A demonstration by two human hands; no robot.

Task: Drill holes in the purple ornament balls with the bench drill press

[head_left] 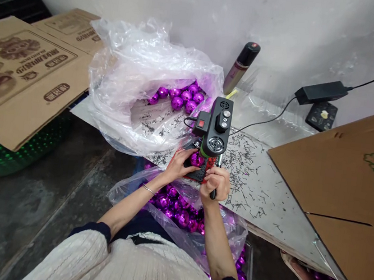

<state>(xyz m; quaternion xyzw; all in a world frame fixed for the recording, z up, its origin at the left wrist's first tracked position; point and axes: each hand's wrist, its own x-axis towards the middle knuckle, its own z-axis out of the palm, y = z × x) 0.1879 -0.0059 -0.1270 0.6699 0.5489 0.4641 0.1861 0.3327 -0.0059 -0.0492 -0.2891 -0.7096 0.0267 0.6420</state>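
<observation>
A small black machine (221, 126) with round vents and knobs stands at the table's near edge. Under its front end, my left hand (180, 164) grips a shiny purple ball (197, 159) between thumb and fingers. My right hand (216, 183) is closed round the black-ended metal lever (213, 194) at the machine's right side. Just below both hands, an open clear bag (126, 187) holds several purple mirrored balls (182, 217). Behind the machine to the left, a larger clear bag (119, 104) lies open with more purple balls (177, 103) inside.
Small dark pins (248, 170) litter the white table (286, 216). A spray can (242, 67) and a black power adapter (322, 93) with a cable are by the wall. Cardboard (27, 75) lies left; a large carton (344, 191) stands right. Another person's arm (306, 275) shows lower right.
</observation>
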